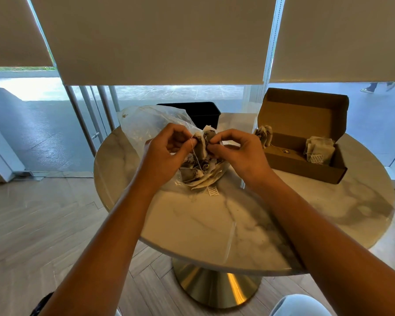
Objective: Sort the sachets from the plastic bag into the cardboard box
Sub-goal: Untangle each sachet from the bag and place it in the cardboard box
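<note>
Round marble table (205,224) by blinds. Left hand (167,151) and right hand (235,151) pinching two tea sachets (201,144) above plastic bag (146,126) mid-table; cardboard box (306,160) open at far right edge.

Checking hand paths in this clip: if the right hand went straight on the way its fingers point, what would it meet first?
The right hand points leftward, so it would probably meet the sachet pinched between both hands, then the left hand; depth is unclear.

marble table (214,224), roller blinds (157,37), wood floor (43,213)
</note>
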Action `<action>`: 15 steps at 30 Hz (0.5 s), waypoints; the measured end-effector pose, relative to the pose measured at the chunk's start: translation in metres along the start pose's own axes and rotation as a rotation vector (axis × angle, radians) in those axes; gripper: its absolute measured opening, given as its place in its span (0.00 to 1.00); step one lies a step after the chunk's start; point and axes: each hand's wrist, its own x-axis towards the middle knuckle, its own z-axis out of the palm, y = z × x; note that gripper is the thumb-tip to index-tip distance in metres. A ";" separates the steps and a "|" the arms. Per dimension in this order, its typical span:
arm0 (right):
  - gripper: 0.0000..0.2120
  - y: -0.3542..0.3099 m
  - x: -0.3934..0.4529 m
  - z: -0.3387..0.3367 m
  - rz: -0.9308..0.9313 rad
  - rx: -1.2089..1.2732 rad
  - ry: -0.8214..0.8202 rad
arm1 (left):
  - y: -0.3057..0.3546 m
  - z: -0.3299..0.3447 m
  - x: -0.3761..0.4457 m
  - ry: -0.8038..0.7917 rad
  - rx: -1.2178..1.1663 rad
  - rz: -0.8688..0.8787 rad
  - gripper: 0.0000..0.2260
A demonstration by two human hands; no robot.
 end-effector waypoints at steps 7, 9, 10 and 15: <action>0.07 -0.006 -0.004 0.003 0.013 0.025 -0.044 | 0.003 0.001 0.000 0.046 0.036 0.042 0.07; 0.05 -0.008 -0.005 0.003 0.019 0.015 -0.053 | 0.003 0.000 0.000 0.047 0.043 0.048 0.07; 0.07 -0.008 -0.006 0.004 0.025 0.006 -0.054 | 0.004 0.000 0.000 0.039 0.046 0.048 0.07; 0.05 -0.008 -0.002 0.003 0.002 -0.014 0.017 | 0.005 0.001 -0.001 0.030 0.047 0.047 0.07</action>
